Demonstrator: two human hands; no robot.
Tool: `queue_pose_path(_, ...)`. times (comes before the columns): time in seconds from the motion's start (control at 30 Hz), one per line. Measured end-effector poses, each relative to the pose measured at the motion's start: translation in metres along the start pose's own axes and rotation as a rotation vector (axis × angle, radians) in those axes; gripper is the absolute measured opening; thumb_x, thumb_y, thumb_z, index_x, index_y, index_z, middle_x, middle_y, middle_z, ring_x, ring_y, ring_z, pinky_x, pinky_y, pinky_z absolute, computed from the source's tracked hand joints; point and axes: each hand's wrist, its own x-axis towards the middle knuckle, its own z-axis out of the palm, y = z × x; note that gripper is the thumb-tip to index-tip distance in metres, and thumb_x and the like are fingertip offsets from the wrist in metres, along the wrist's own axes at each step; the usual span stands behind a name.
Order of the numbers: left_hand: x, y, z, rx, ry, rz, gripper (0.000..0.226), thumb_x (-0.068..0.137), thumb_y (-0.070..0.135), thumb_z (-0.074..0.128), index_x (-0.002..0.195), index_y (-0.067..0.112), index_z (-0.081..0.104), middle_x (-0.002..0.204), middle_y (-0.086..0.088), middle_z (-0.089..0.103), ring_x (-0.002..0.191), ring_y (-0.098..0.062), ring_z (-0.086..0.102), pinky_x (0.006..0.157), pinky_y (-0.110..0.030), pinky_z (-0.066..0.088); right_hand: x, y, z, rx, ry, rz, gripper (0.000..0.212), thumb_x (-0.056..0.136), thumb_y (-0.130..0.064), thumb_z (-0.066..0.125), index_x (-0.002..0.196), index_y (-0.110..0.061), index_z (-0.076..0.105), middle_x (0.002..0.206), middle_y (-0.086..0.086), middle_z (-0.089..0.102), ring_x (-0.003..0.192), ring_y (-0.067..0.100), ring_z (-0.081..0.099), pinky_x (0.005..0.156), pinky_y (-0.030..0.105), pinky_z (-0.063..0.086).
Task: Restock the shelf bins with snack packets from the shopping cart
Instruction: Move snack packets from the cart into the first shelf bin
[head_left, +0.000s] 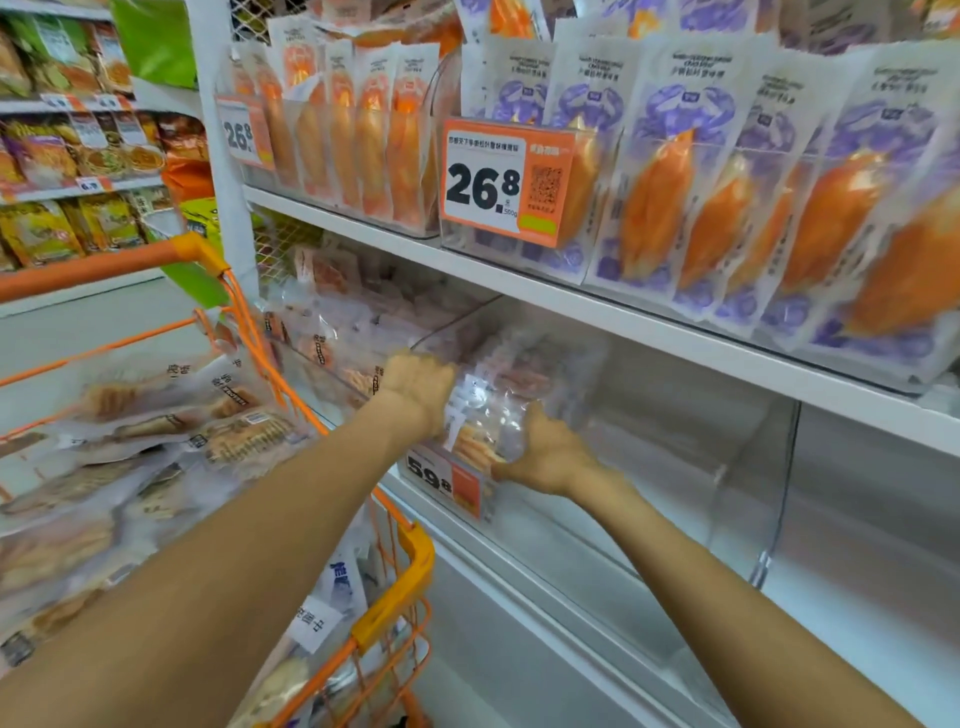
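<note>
Both my hands hold a stack of clear snack packets (493, 415) with orange-brown pieces inside, at the front of a clear shelf bin (675, 447) on the middle shelf. My left hand (415, 389) grips the stack's upper left side. My right hand (550, 457) supports it from below on the right. The bin is mostly bare to the right of the stack. To the left, the orange shopping cart (410, 551) is piled with several more of the same packets (156, 431).
A neighbouring bin (343, 332) to the left holds similar packets. A 59.8 price tag (447, 480) hangs on the bin front. The upper shelf (623, 317) carries orange and purple packets behind 26.8 tags (498, 182). Another shelving unit stands far left.
</note>
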Motion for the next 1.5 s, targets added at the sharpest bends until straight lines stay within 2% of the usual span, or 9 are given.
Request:
queue_pose_path(0.07,0.004,0.003,0.000,0.016,-0.037,0.030,0.073,0.078,0.043,0.072,0.137,0.023,0.035,0.128,0.001,0.053,0.121,-0.020,0.049,0.089,-0.030,0.040,0.000,0.005,-0.003,-0.025,-0.008,-0.027,0.077,0.074,-0.039,0.078,0.133,-0.012,0.037,0.128,0.009,0.056,0.115,0.031,0.054,0.088,0.035,0.048)
queue_pose_path(0.17,0.009,0.010,-0.001,0.107,-0.054,0.071,0.081,0.081,0.042,0.070,0.144,0.023,0.024,0.138,-0.002,0.043,0.129,-0.022,0.039,0.100,-0.032,0.036,0.000,0.005,0.000,-0.107,0.069,-0.073,0.065,0.075,-0.036,0.077,0.123,-0.008,0.043,0.117,0.011,0.060,0.106,0.033,0.057,0.074,0.032,0.044)
queue_pose_path(0.43,0.011,0.012,0.005,0.049,0.107,0.006,0.077,0.075,0.041,0.077,0.134,0.018,0.033,0.127,-0.003,0.051,0.118,-0.021,0.049,0.094,-0.030,0.038,0.009,-0.003,0.003,-0.258,0.325,-0.123,0.052,0.085,-0.022,0.067,0.125,-0.007,0.038,0.110,0.013,0.064,0.100,0.037,0.061,0.066,0.034,0.037)
queue_pose_path(0.53,0.011,0.013,0.010,0.071,0.126,0.012,0.077,0.075,0.043,0.075,0.133,0.018,0.032,0.129,-0.003,0.047,0.122,-0.021,0.042,0.096,-0.031,0.035,0.010,-0.002,0.007,-0.257,0.314,-0.098,0.057,0.084,-0.028,0.066,0.128,-0.009,0.034,0.115,0.011,0.062,0.101,0.035,0.062,0.067,0.033,0.037)
queue_pose_path(0.63,0.009,0.015,0.006,0.119,0.092,0.016,0.077,0.076,0.044,0.073,0.135,0.019,0.030,0.134,-0.004,0.039,0.126,-0.021,0.035,0.095,-0.032,0.036,0.009,0.000,0.005,-0.209,0.204,-0.111,0.065,0.083,-0.035,0.066,0.131,-0.011,0.029,0.128,0.011,0.053,0.108,0.036,0.058,0.071,0.033,0.036)
queue_pose_path(0.77,0.010,0.017,0.001,0.167,0.059,-0.010,0.082,0.077,0.044,0.072,0.140,0.019,0.026,0.141,-0.006,0.028,0.132,-0.024,0.025,0.098,-0.033,0.036,0.004,0.004,-0.009,-0.208,0.162,-0.233,0.074,0.081,-0.038,0.069,0.137,-0.019,0.026,0.134,0.009,0.040,0.106,0.036,0.056,0.072,0.035,0.041)
queue_pose_path(1.0,0.010,0.020,-0.006,0.085,-0.028,-0.018,0.075,0.084,0.044,0.065,0.142,0.017,0.028,0.141,-0.007,0.035,0.133,-0.025,0.031,0.104,-0.038,0.032,0.006,0.003,0.002,-0.190,0.210,-0.255,0.072,0.083,-0.033,0.067,0.141,-0.017,0.027,0.138,0.012,0.032,0.113,0.036,0.051,0.087,0.042,0.047)
queue_pose_path(1.2,0.006,0.016,-0.005,0.009,0.015,-0.024,0.069,0.082,0.038,0.068,0.137,0.017,0.033,0.133,-0.006,0.045,0.127,-0.024,0.039,0.095,-0.035,0.038,0.008,0.011,0.002,-0.091,0.176,-0.265,0.077,0.081,-0.027,0.069,0.145,-0.025,0.025,0.134,0.008,0.033,0.112,0.033,0.052,0.082,0.038,0.046)
queue_pose_path(1.5,-0.006,0.013,-0.006,-0.070,0.066,-0.044,0.065,0.081,0.031,0.071,0.132,0.013,0.034,0.131,-0.005,0.043,0.122,-0.024,0.045,0.088,-0.034,0.044,-0.008,0.018,-0.007,-0.118,0.297,-0.272,0.057,0.086,-0.029,0.065,0.135,-0.021,0.038,0.135,0.007,0.035,0.113,0.029,0.050,0.080,0.035,0.046)
